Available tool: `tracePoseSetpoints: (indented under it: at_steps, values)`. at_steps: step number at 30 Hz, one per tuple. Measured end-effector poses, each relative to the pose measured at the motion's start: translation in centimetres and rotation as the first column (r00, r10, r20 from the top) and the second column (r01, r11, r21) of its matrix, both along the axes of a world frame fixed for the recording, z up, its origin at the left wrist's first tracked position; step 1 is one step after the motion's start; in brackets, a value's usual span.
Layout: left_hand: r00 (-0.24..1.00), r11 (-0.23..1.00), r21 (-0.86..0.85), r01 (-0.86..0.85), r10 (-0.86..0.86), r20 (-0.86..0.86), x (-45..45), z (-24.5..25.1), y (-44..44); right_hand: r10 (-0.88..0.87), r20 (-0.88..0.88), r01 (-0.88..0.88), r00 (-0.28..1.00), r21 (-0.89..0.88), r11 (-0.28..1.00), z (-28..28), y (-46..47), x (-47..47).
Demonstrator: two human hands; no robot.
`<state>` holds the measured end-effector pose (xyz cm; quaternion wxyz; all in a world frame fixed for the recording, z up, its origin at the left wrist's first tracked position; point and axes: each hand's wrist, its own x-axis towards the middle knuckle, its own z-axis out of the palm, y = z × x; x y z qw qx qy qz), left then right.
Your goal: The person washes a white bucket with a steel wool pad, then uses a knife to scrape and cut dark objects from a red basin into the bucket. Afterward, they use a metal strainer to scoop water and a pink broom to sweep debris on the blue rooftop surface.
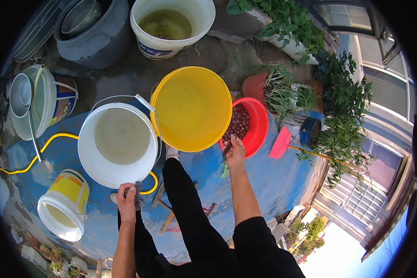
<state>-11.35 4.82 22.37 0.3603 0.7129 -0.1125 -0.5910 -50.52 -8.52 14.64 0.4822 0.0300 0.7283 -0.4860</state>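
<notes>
My left hand (127,201) grips a grey scouring pad (138,196) at the near rim of a white plastic bucket (90,156). Cloudy water (122,135) covers that bucket's bottom, and its wire handle leans towards a yellow bucket (191,109) beside it. My right hand (236,153) holds a small dark object (227,148), too small to name, over the near edge of a red plastic basin (258,128). Inside the basin lie many small reddish-brown fruits or nuts (239,121), partly hidden by the yellow bucket. Below the right hand some green leaves (224,169) show.
A yellow hose (55,136) runs behind the white bucket. A metal ladle (22,95) rests on a tilted bucket (38,121); another bucket (67,194) lies nearby. A wooden folding stool (166,206) stands by my legs. Rightwards are a pink broom (280,143) and potted plants (281,88).
</notes>
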Motion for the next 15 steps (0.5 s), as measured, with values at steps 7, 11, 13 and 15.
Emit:
tracePoseSetpoints:
  at_steps: [7, 11, 13, 15]
  values:
    - [0.999, 1.000, -0.002, 0.022, -0.022, 0.025, -0.8, 0.0, -1.1, 0.150, -0.104, -0.143, 0.983, 0.071, 0.987, -0.8, -2.4, 0.4]
    - [0.998, 0.999, -0.002, 0.042, -0.042, 0.036, -1.1, -0.3, -1.2, 0.207, -0.150, -0.196, 0.967, 0.085, 0.977, -1.5, -2.5, -0.1]
    - [0.998, 0.999, 0.004, 0.049, -0.050, 0.037, -1.1, -0.3, -1.2, 0.216, -0.155, -0.201, 0.964, 0.103, 0.974, -1.7, -2.5, -0.1]
    - [0.998, 0.999, 0.012, 0.052, -0.052, 0.024, -1.1, -0.3, -1.2, 0.244, -0.148, -0.228, 0.958, 0.118, 0.966, -1.6, -2.7, -0.1]
